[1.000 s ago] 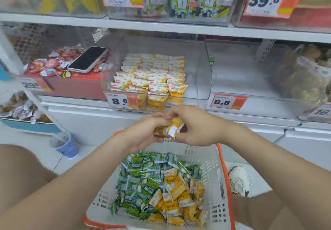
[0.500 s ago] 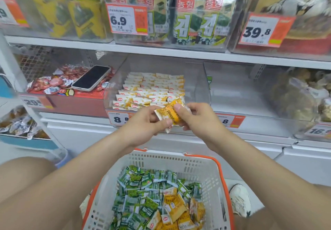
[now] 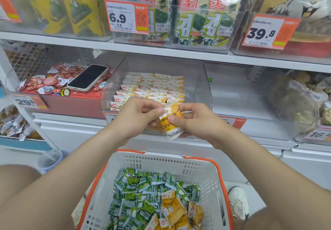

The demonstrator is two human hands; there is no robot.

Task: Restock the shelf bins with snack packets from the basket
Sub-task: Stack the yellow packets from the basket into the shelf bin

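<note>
Snack packet point(image 3: 172, 120): yellow, tilted, held before the clear shelf bin point(image 3: 200, 79), above the basket point(image 3: 161, 160)
Left hand point(image 3: 136, 117): curled fingertips pinch the packet's upper left edge
Right hand point(image 3: 198, 124): thumb on the packet's face, fingers curled behind
Shelf bin: rows of matching yellow packets point(image 3: 154, 86) inside
Basket: white, orange rim, green and yellow packets point(image 3: 143, 194) heaped inside
Phone point(image 3: 87, 77): lies on red sweets point(image 3: 52, 82) left of the shelf bin

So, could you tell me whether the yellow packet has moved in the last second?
Yes. Pinched between the left hand and right hand, the yellow packet has risen from the basket rim to the front of the clear bin.
</note>
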